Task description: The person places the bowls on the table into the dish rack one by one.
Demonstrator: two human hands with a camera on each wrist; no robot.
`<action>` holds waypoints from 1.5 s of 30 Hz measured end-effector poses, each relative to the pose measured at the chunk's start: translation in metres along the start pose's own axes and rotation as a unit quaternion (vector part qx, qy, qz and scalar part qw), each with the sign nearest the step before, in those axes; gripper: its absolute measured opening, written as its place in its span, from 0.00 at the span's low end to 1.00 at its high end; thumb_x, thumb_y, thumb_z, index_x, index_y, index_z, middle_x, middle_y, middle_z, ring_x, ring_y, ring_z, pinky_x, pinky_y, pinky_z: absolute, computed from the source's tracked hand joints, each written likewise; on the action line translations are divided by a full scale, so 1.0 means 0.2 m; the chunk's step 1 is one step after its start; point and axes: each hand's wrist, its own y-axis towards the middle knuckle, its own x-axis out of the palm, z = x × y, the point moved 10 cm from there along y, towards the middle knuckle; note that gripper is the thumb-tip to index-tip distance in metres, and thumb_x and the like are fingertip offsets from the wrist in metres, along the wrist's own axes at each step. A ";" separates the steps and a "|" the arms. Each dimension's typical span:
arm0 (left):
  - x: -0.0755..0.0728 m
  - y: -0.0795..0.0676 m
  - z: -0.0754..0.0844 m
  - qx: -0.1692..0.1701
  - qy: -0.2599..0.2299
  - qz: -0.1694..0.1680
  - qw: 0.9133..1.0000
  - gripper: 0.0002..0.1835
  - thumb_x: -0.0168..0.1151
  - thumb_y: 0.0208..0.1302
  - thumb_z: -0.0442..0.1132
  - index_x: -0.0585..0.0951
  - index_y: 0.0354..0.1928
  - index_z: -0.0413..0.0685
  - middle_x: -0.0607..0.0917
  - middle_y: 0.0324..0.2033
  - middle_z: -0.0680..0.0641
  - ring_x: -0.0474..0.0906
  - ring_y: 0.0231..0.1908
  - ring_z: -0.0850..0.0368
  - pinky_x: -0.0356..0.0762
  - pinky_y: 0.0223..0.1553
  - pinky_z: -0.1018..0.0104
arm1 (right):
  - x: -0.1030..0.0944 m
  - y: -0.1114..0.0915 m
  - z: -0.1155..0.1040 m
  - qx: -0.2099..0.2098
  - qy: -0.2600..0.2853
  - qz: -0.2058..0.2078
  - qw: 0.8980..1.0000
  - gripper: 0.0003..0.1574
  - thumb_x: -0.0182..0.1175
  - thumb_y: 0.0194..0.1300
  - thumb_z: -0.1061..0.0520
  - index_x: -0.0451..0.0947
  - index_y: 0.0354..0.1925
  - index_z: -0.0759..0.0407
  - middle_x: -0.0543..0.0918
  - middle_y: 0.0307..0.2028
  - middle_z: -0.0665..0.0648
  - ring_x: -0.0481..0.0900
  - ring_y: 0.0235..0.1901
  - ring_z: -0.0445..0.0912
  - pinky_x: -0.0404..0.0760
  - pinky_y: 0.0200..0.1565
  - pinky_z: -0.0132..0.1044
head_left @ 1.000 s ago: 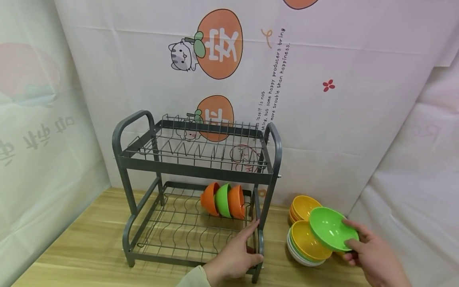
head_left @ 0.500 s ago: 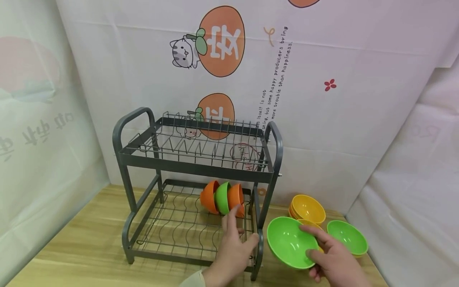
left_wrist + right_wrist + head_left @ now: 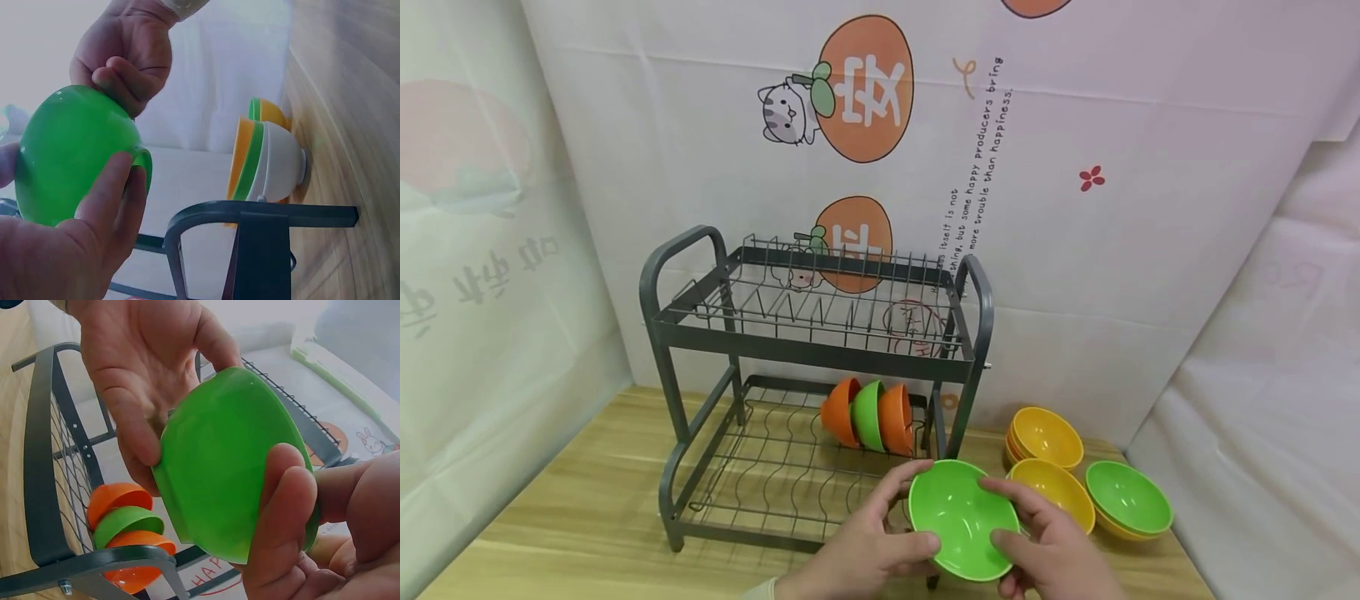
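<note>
On the bench (image 3: 557,475) stood a dark two-tier rack (image 3: 812,352), with a row of three bowls (image 3: 867,418) on its lower tier. The left hand (image 3: 865,546) held a tilted green bowl (image 3: 962,517) by its left side, above the bench; the right hand's (image 3: 1051,546) fingers pinched its right rim. Beyond stood yellow-topped stacks (image 3: 1047,437), then a green-topped stack (image 3: 1127,498).
</note>
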 end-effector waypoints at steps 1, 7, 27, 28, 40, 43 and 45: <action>-0.01 0.00 0.00 -0.002 0.000 0.004 1.000 0.39 0.62 0.67 0.31 0.58 0.76 0.53 0.61 0.64 0.42 0.83 0.45 0.44 0.80 0.47 0.47 | 0.01 0.00 -0.01 -0.005 -0.002 0.000 1.000 0.40 0.60 0.70 0.59 0.57 0.74 0.63 0.66 0.65 0.72 0.80 0.25 0.57 0.84 0.30 0.47; -0.12 -0.04 0.04 -0.010 0.007 0.041 0.999 0.42 0.65 0.63 0.29 0.58 0.76 0.50 0.57 0.67 0.37 0.81 0.47 0.38 0.80 0.47 0.49 | 0.01 0.04 -0.05 -0.036 -0.052 0.084 0.995 0.34 0.60 0.72 0.52 0.64 0.71 0.58 0.67 0.68 0.66 0.81 0.33 0.56 0.83 0.32 0.45; -0.76 -0.20 0.58 -0.066 0.560 0.285 0.775 0.45 0.75 0.56 0.47 0.65 0.75 0.57 0.67 0.62 0.34 0.77 0.44 0.42 0.81 0.37 0.51 | 0.10 0.25 0.00 -0.049 -0.220 0.228 0.947 0.53 0.67 0.62 0.64 0.52 0.78 0.54 0.75 0.62 0.64 0.76 0.30 0.44 0.79 0.32 0.38; -0.78 -0.19 0.59 -0.071 0.571 0.286 0.767 0.45 0.75 0.57 0.46 0.65 0.75 0.56 0.66 0.63 0.34 0.78 0.43 0.42 0.81 0.36 0.53 | 0.10 0.25 0.00 -0.051 -0.229 0.231 0.944 0.53 0.67 0.62 0.64 0.52 0.78 0.55 0.75 0.62 0.65 0.76 0.29 0.43 0.78 0.31 0.38; -0.90 0.11 0.50 -0.057 0.670 0.227 0.705 0.42 0.75 0.57 0.41 0.68 0.74 0.54 0.62 0.69 0.32 0.78 0.45 0.38 0.81 0.37 0.51 | 0.12 0.26 -0.02 -0.066 -0.252 0.230 0.938 0.51 0.67 0.62 0.65 0.54 0.77 0.52 0.77 0.60 0.64 0.77 0.28 0.42 0.78 0.29 0.36; -0.91 0.17 0.47 -0.045 0.680 0.217 0.698 0.42 0.76 0.57 0.41 0.68 0.74 0.54 0.62 0.69 0.32 0.80 0.39 0.43 0.81 0.35 0.53 | 0.12 0.25 -0.02 -0.067 -0.255 0.231 0.937 0.51 0.66 0.63 0.65 0.53 0.77 0.52 0.77 0.61 0.64 0.77 0.29 0.41 0.78 0.29 0.36; -0.91 0.20 0.46 -0.039 0.685 0.210 0.696 0.42 0.76 0.56 0.40 0.69 0.73 0.54 0.62 0.69 0.31 0.80 0.36 0.46 0.81 0.34 0.53 | 0.12 0.25 -0.02 -0.069 -0.257 0.232 0.936 0.51 0.66 0.63 0.65 0.53 0.77 0.53 0.77 0.61 0.64 0.77 0.29 0.41 0.79 0.30 0.36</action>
